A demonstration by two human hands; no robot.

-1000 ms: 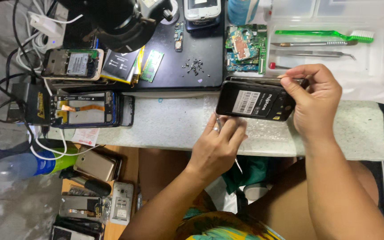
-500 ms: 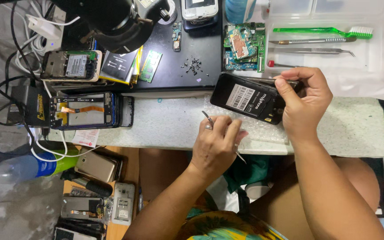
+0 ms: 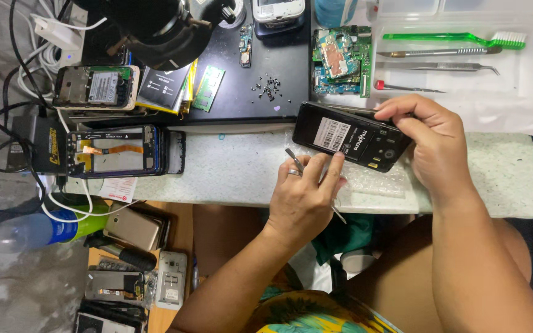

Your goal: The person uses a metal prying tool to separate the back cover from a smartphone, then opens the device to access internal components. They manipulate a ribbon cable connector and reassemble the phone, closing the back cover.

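A cluttered repair surface (image 3: 229, 179), pale and speckled, carries opened handsets, cables, a heap of tiny screws (image 3: 268, 87) and a green brush (image 3: 451, 38). The right hand (image 3: 433, 139) pinches a black phone (image 3: 350, 135) by its far edge, fingers curled over the rim and thumb beneath, holding it tilted just above the surface. Just short of its near edge, the left hand (image 3: 306, 197) pinches thin metal tweezers (image 3: 296, 161) between thumb and forefinger, tips toward the phone. The phone looks light and stiff but slick and fragile — best gripped along its side rims, not its flat faces.
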